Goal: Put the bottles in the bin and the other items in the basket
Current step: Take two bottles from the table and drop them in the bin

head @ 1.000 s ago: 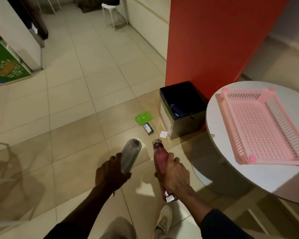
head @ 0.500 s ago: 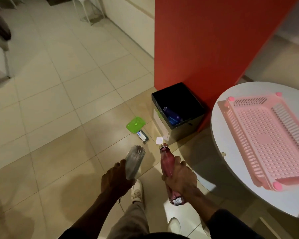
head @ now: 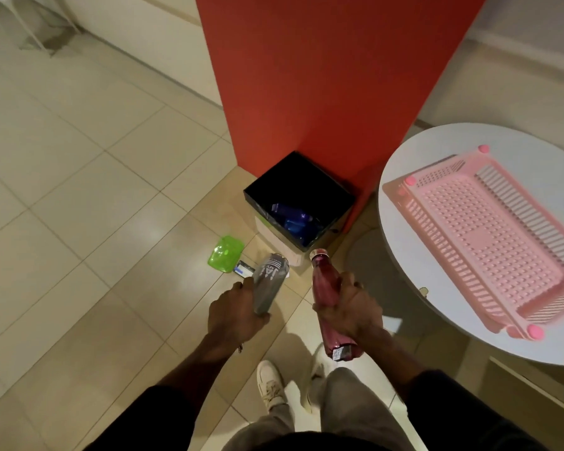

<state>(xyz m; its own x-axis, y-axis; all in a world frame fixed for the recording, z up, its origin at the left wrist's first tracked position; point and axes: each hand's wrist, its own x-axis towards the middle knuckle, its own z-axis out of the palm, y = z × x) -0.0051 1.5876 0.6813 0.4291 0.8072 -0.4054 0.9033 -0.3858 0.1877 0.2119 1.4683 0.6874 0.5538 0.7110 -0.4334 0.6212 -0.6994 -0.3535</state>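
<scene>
**Left hand** (head: pixel 233 317): wrapped round the grey bottle (head: pixel 271 281), a matt, tapered cylinder with white lettering near its far end.

**Right hand** (head: pixel 349 307): clasped on the red bottle (head: pixel 326 297) at mid-body. It is glossy and slim, with the narrow neck pointing forward.

**Bin** (head: pixel 302 179): just ahead of both hands. It is square with a black liner, and blue bottles (head: pixel 292 219) lie inside.

**Handling note:** I would bring each hand over the opening before letting go. I would release low and one at a time, since hard shells may glance off the rim.

**Basket** (head: pixel 489 242): perforated pink plastic, on the round white table (head: pixel 404 271) to the right of my right hand.

**Green lid** (head: pixel 226 253): translucent, on the floor just beyond the left hand.
</scene>
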